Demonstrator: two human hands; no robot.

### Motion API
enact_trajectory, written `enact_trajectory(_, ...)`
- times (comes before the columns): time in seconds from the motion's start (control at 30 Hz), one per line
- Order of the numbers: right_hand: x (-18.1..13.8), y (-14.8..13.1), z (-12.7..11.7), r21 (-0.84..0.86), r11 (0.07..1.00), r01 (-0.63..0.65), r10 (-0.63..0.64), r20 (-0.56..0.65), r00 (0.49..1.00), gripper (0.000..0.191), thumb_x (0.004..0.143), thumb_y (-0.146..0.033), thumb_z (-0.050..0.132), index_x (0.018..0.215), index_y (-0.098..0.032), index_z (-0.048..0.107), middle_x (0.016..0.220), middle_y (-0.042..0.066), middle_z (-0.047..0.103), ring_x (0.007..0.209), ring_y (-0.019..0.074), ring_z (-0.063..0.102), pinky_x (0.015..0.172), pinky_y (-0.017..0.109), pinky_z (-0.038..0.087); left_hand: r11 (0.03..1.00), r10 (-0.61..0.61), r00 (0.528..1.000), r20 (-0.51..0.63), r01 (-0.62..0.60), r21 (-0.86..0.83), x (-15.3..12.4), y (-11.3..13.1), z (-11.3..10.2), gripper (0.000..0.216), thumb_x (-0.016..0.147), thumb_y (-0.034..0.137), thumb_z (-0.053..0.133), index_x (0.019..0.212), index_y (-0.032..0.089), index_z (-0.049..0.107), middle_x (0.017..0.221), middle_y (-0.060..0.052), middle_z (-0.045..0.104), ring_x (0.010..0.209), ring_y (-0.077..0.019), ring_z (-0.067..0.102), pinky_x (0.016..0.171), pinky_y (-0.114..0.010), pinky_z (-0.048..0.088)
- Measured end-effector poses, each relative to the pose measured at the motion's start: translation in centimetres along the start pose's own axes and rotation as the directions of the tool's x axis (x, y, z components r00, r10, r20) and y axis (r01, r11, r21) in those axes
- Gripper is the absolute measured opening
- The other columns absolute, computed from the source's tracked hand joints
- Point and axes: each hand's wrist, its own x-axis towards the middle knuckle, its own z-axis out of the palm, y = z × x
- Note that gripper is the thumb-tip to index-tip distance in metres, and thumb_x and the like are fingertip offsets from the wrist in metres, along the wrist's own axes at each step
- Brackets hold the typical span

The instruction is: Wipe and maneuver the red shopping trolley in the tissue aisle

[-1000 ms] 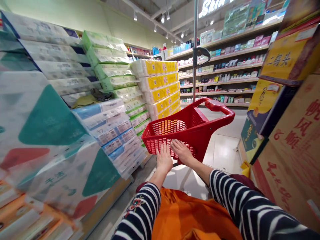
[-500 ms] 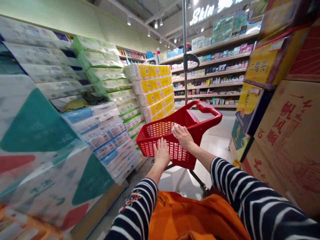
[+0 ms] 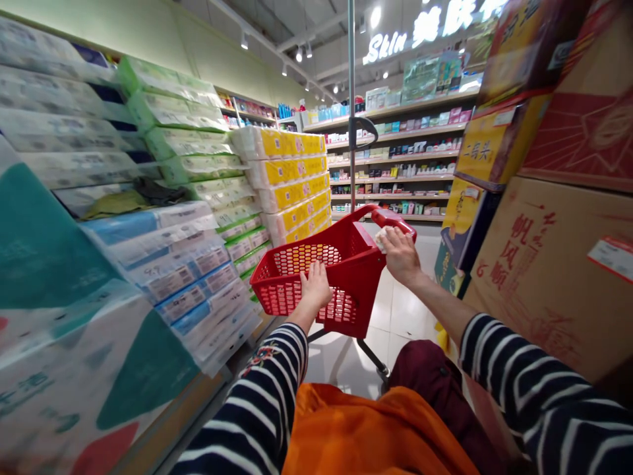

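A red plastic shopping cart with perforated basket sides stands in front of me on dark legs. My left hand lies against the near side of the basket, its fingers stretched out over the rim. Between the fingers of my right hand and the cart's handle side is a crumpled white cloth, pressed near the base of the red handle. Most of the cloth is hidden by the fingers; whether it is fabric or tissue I cannot tell.
Stacked paper packs line the left side, with yellow-and-white packs beyond the cart. Cardboard boxes rise close on the right. A metal pole stands behind the cart, and cosmetics shelves run across the back.
My right hand has moved right with the white cloth, from the basket's side up to the handle. The left hand stays at the basket rim. The view has shifted slightly right.
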Motion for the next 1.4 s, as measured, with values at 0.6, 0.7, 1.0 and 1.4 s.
enact_trajectory(0.6, -2.4, 0.0, 1.4, 0.017, 0.996, 0.087, -0.087, 0.005, 0.996, 0.038, 0.090, -0.017, 0.036, 0.123, -0.013, 0.054, 0.139, 0.013, 0.042, 0.130, 0.0286, 0.030, 0.105, 0.047, 0.024, 0.998, 0.063, 0.998, 0.010, -0.063, -0.011, -3.0, 0.5, 0.6, 0.077, 0.072, 0.029, 0.046, 0.141, 0.007, 0.019, 0.150, -0.014, 0.020, 0.138, -0.0241, 0.016, 0.111, -0.050, 0.012)
enact_trajectory(0.7, -2.1, 0.2, 2.0, 0.010, 0.999, 0.047, -0.047, 0.014, 0.999, 0.037, 0.090, -0.016, 0.037, 0.121, -0.011, 0.055, 0.138, 0.014, 0.043, 0.129, 0.0293, 0.031, 0.105, 0.047, 0.024, 0.999, -0.029, 1.000, 0.005, 0.029, 0.040, -3.3, -1.0, 1.9, 0.079, 0.071, 0.022, 0.046, 0.142, 0.006, 0.017, 0.151, -0.014, 0.015, 0.140, -0.0252, 0.011, 0.111, -0.049, 0.013)
enact_trajectory(1.0, -3.5, -9.5, 5.4, 0.182, 0.967, 0.180, -0.206, 0.141, 0.968, 0.040, 0.088, -0.014, 0.039, 0.126, -0.013, 0.050, 0.140, 0.013, 0.039, 0.131, 0.0279, 0.029, 0.106, 0.045, 0.027, 0.995, 0.095, 0.994, -0.049, -0.093, 0.048, -4.5, -0.5, 3.2, 0.080, 0.071, 0.024, 0.045, 0.143, 0.007, 0.015, 0.153, -0.011, 0.007, 0.140, -0.0229, 0.004, 0.112, -0.046, 0.011)
enact_trajectory(1.4, -3.0, -9.6, 5.9, 0.274, 0.941, 0.201, -0.248, 0.150, 0.957, 0.040, 0.085, -0.010, 0.038, 0.121, -0.013, 0.055, 0.137, 0.014, 0.044, 0.129, 0.0249, 0.033, 0.105, 0.045, 0.030, 1.000, 0.000, 1.000, -0.027, 0.001, 0.024, -5.8, -2.3, 3.7, 0.081, 0.072, 0.028, 0.046, 0.142, 0.005, 0.014, 0.153, -0.014, 0.009, 0.140, -0.0266, 0.004, 0.112, -0.048, 0.011)
